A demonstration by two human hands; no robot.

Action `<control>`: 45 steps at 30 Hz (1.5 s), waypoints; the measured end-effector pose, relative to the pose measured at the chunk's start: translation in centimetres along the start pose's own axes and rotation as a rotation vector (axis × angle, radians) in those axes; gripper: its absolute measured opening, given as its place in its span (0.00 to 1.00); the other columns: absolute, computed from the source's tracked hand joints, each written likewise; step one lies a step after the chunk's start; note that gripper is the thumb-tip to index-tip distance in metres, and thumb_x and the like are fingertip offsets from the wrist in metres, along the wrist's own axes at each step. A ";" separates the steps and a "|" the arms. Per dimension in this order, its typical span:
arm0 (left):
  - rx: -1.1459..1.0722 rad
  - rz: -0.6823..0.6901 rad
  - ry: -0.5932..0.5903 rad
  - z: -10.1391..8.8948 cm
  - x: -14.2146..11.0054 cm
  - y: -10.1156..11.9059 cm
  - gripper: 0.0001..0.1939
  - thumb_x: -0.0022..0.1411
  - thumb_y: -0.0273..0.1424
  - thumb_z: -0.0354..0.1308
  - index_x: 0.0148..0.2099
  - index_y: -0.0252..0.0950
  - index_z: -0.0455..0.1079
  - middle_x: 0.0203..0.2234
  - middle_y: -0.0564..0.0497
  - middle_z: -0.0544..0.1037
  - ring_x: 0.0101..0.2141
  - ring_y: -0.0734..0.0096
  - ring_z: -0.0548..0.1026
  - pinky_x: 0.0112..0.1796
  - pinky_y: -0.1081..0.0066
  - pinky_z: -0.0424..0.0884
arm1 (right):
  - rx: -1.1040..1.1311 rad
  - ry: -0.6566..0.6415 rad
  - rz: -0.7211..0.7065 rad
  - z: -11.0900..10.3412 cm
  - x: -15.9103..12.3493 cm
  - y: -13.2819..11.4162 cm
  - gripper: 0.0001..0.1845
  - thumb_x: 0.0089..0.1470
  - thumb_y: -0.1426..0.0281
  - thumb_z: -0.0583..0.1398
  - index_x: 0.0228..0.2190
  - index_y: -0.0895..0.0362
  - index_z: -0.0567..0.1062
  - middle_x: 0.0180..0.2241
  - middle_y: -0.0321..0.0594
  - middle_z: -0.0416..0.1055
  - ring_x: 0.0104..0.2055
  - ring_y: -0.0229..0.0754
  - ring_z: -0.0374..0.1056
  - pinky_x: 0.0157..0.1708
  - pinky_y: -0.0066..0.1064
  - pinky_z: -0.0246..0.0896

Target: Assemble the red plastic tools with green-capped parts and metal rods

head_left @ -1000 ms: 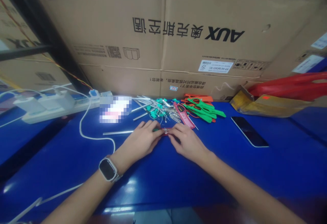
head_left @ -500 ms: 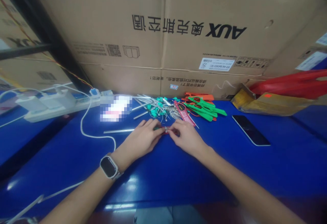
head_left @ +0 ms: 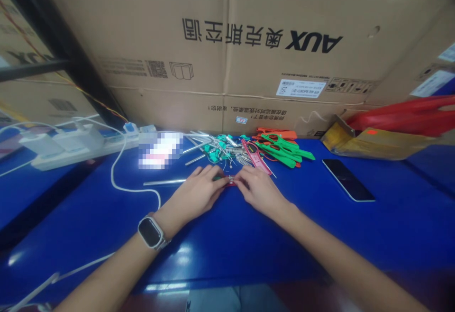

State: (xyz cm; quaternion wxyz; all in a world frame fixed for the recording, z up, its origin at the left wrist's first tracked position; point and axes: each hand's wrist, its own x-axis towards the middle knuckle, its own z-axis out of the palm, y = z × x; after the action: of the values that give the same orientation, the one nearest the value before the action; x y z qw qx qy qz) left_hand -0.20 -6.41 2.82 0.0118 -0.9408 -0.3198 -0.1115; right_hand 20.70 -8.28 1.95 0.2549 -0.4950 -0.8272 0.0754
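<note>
My left hand (head_left: pixel 201 189), with a watch (head_left: pixel 150 232) on its wrist, is closed in a pinch just above the blue table. My right hand (head_left: pixel 259 186) pinches from the other side, its fingertips almost meeting the left ones. Between them is a small red piece with a silvery part (head_left: pixel 231 179), mostly covered by fingers. A shiny metal rod (head_left: pixel 164 182) runs out to the left from behind my left hand; whether it joins the red piece is hidden. Just beyond my fingers lies a red plastic piece with a dark oval label (head_left: pixel 256 158).
Behind my hands is a pile of metal rods, wires and teal parts (head_left: pixel 213 150). Green plastic pieces (head_left: pixel 286 151) and orange ones (head_left: pixel 277 134) lie to its right. A phone (head_left: pixel 348 180), a power strip (head_left: pixel 85 148), a white cable (head_left: pixel 119 186) and a large carton (head_left: pixel 227 65) surround them.
Both hands keep the same pinch, with only tiny finger movement. The whole view has shifted very slightly.
</note>
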 end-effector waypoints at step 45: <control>-0.383 -0.085 0.178 -1.5 -0.4 -2.3 0.18 0.60 0.36 0.64 0.52 0.41 0.71 0.46 0.47 0.73 0.49 0.60 0.71 0.50 0.57 0.68 | 0.234 0.044 -0.011 -0.1 -0.3 1.3 0.05 0.55 0.77 0.62 0.30 0.56 0.76 0.27 0.35 0.68 0.31 0.38 0.66 0.34 0.32 0.63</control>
State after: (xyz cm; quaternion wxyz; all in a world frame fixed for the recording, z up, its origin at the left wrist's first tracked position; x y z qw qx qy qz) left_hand -2.24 -4.99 4.06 -0.1439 -0.8980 -0.3297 -0.2532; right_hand 21.88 -7.88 1.45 0.3292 -0.4588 -0.8098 0.1592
